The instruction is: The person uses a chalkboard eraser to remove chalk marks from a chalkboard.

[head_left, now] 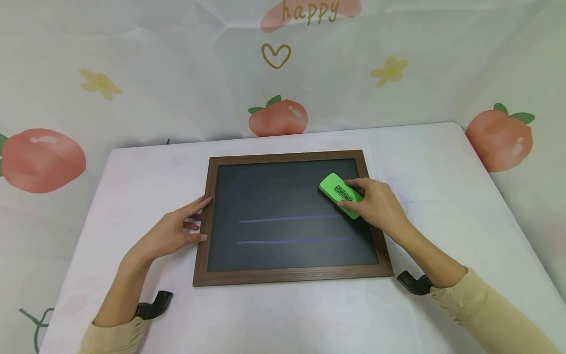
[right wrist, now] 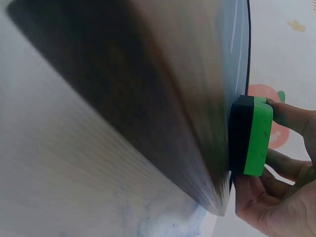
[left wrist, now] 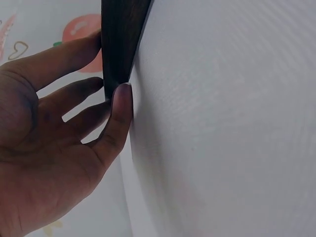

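A wood-framed blackboard [head_left: 289, 277] lies flat on the table, with two purple chalk lines [head_left: 292, 241] across its dark face. My right hand [head_left: 376, 204] grips a green eraser [head_left: 340, 194] and presses it on the board's upper right, at the end of the upper line. In the right wrist view the eraser [right wrist: 256, 136] shows a black pad against the board, with fingers [right wrist: 291, 116] round it. My left hand [head_left: 174, 231] rests with straight fingers against the frame's left edge [left wrist: 121, 44]; its thumb [left wrist: 121, 113] touches the wood.
The table [head_left: 442, 162] is covered in a white cloth. A backdrop printed with peaches [head_left: 277, 118] and flowers hangs behind and at both sides. The board sits near the table's middle, with cloth on every side of it.
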### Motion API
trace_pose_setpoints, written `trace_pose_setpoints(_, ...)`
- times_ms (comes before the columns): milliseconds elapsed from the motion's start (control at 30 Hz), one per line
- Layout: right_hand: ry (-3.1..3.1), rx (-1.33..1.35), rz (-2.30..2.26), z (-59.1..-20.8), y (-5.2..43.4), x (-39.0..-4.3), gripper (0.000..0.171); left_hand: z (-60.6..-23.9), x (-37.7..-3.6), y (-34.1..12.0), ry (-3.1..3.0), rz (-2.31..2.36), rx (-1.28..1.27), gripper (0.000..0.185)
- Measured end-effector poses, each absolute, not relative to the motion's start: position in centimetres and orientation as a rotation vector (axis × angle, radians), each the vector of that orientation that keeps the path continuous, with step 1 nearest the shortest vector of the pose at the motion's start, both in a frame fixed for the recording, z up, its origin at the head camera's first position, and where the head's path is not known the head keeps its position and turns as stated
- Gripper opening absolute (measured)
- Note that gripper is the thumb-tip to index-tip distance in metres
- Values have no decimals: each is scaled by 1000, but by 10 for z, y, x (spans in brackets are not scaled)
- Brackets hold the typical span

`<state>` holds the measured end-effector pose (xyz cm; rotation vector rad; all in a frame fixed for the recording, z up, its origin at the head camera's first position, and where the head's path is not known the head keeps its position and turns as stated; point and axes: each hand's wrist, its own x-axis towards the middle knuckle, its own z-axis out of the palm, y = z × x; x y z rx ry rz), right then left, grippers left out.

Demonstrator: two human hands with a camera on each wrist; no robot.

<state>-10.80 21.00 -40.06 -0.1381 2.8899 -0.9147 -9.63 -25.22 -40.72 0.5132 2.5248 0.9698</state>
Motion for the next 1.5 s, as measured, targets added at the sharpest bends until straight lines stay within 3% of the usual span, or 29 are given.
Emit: trace_pose_setpoints(1500,2889,-228,-1006,-411,157,-95,57,-412,-100,-254,2520,940,460,94)
